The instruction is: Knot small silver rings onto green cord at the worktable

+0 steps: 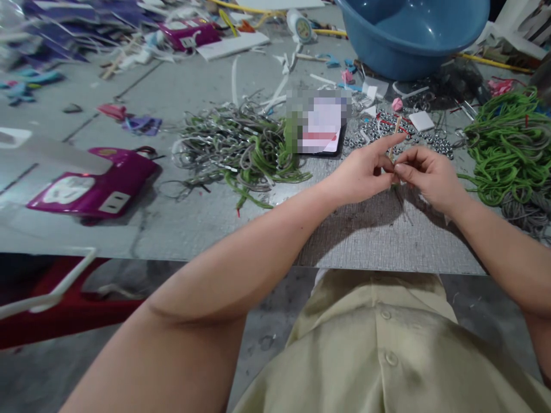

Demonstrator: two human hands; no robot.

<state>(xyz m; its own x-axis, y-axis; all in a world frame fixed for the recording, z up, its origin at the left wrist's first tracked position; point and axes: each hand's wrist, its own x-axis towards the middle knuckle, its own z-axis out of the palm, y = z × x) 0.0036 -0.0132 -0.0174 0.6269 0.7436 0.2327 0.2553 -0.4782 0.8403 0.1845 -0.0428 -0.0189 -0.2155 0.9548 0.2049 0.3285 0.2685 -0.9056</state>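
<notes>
My left hand (364,169) and my right hand (426,175) meet over the grey table (365,235), fingertips touching. Both pinch a thin stick-like piece (394,137) that pokes up between them; its lower part is hidden by the fingers. My left index finger points out toward a scatter of small metal rings (439,143) just beyond the hands. A tangle of green cords (508,143) lies to the right of my right hand. Another tangle of green and grey cords (241,149) lies to the left.
A blue basin (413,34) stands at the back. A phone (322,123) lies in the middle. Two magenta boxes (94,183) (189,31) sit left and far back. Paper scraps and small coloured pieces litter the far side. A red stool frame (64,304) is below the edge.
</notes>
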